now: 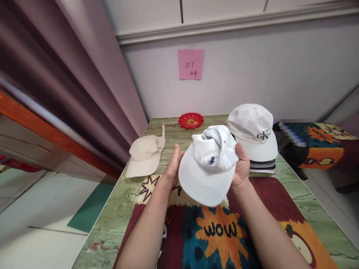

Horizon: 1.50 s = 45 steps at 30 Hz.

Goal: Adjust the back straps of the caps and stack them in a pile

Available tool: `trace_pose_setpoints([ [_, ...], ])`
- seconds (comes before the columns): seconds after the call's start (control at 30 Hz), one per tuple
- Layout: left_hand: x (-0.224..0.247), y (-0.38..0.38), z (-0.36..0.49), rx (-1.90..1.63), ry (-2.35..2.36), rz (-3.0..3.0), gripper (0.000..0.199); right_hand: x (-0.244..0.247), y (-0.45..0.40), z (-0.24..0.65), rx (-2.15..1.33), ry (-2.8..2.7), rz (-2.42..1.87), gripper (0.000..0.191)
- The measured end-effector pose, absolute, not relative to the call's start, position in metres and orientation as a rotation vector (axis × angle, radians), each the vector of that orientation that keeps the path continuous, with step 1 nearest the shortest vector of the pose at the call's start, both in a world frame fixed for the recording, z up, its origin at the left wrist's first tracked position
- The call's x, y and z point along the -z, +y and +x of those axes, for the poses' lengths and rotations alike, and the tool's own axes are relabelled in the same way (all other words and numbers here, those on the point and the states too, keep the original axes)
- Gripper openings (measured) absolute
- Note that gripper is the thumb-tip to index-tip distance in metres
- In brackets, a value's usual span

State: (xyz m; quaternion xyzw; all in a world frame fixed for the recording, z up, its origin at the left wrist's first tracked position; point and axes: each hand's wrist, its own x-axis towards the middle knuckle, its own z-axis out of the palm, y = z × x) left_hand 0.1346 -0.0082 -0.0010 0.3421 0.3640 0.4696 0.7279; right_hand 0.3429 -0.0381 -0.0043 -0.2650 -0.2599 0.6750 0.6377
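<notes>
A pale blue-white cap [211, 164] with a small dark embroidered logo is held up over the patterned mat, brim toward me, its crown partly caved in. My right hand [241, 167] grips its right side, thumb on the outside of the crown. On the cap's left, my left hand [173, 166] is at the brim's edge with its thumb raised; its other fingers are mostly hidden behind the cap. A white cap with black letters [252, 129] tops a stack of caps just behind my right hand. To the left lies a beige cap [146, 154], its strap sticking up.
A red scalloped dish [191, 120] sits at the back of the green table [103, 220]. The colourful mat [215, 239] covers the table's front part. Behind is a wall with a pink note [191, 64]; a mauve curtain [92, 56] hangs at the left.
</notes>
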Motion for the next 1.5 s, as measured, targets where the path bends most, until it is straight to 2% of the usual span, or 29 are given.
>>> trace_pose_setpoints([
  [0.07,0.003,-0.010,0.135,-0.853,0.642,0.631,0.074,0.007,-0.040,0.341,-1.604,-0.586,-0.604,0.060],
  [0.13,0.002,-0.014,0.137,-0.836,0.519,0.556,0.080,0.009,-0.041,0.339,-1.698,-0.571,-0.582,0.060],
  [0.3,0.000,-0.021,0.139,-1.067,0.382,0.493,0.071,0.014,-0.038,0.340,-1.824,-0.536,-0.547,0.054],
  [0.4,0.001,-0.020,0.134,-1.187,0.388,0.521,0.068,0.020,-0.032,0.346,-1.746,-0.531,-0.591,0.039],
  [0.47,0.001,-0.017,0.130,-1.167,0.411,0.545,0.067,0.022,-0.027,0.351,-1.652,-0.542,-0.616,0.031],
  [0.57,-0.005,-0.012,0.124,-1.037,0.472,0.584,0.068,0.016,-0.024,0.359,-1.538,-0.577,-0.673,0.029],
  [0.63,-0.013,-0.010,0.120,-1.013,0.531,0.637,0.061,0.005,-0.026,0.364,-1.475,-0.623,-0.721,0.031],
  [0.73,-0.027,-0.014,0.114,-1.157,0.624,0.802,0.038,-0.011,-0.032,0.369,-1.329,-0.779,-0.766,0.032],
  [0.9,-0.036,-0.022,0.110,-1.412,0.752,1.203,0.023,-0.018,-0.036,0.372,-1.013,-1.020,-0.895,0.028],
  [1.03,-0.031,-0.018,0.104,-1.332,0.856,1.387,0.019,-0.011,-0.032,0.375,-0.902,-1.183,-1.034,0.020],
  [1.13,-0.032,-0.018,0.102,-1.171,0.838,1.422,0.023,-0.011,-0.033,0.381,-0.976,-1.283,-1.096,0.013],
  [1.3,-0.034,-0.022,0.111,-0.961,0.954,1.465,0.028,-0.019,-0.041,0.391,-1.301,-1.531,-1.061,0.030],
  [1.4,-0.031,-0.022,0.118,-0.914,1.003,1.521,0.029,-0.021,-0.043,0.385,-1.362,-1.726,-1.174,0.042],
  [1.5,-0.031,-0.023,0.121,-0.876,1.009,1.596,0.027,-0.019,-0.044,0.372,-1.408,-1.846,-1.288,0.043],
])
